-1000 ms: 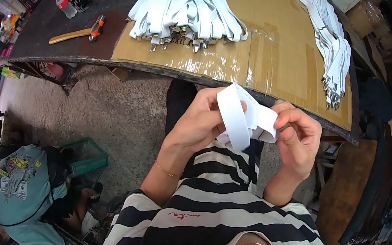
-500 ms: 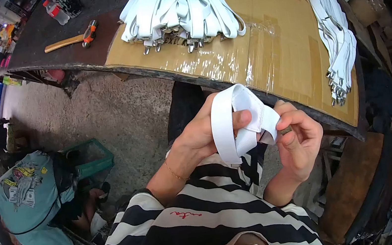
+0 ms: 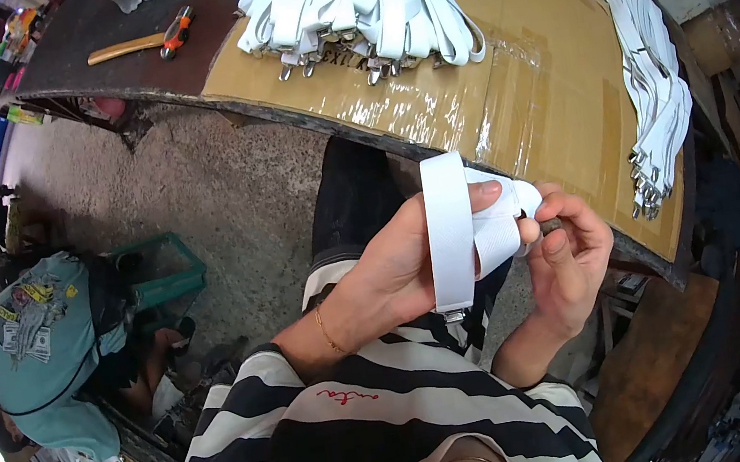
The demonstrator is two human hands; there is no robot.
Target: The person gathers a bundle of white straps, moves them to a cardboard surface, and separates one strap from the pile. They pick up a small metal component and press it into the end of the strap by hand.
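Note:
Looped white elastic suspenders (image 3: 450, 229) hang in my left hand (image 3: 398, 260), which is closed around them with the thumb on top of the folded strap. A metal clip (image 3: 454, 316) dangles at the lower end of the loop. My right hand (image 3: 573, 250) is closed in a pinch at the strap's right end. Between its thumb and fingers shows a small grey-brown piece (image 3: 551, 226), too small to name. The fingertips of both hands nearly meet there, and the folded part of the strap is partly hidden behind them.
A cardboard-covered table (image 3: 554, 125) lies ahead, bearing a large pile of white suspenders (image 3: 357, 6) and a narrower bundle (image 3: 650, 69) at right. A hammer (image 3: 141, 46) rests at the table's left. Down left sits a person in a green shirt (image 3: 41, 343), near a green-framed box (image 3: 172, 268).
Both hands have shifted slightly right with the suspenders. The loop has turned more upright and its metal clip shows more clearly. My left fingertips have come closer to the right hand's pinch.

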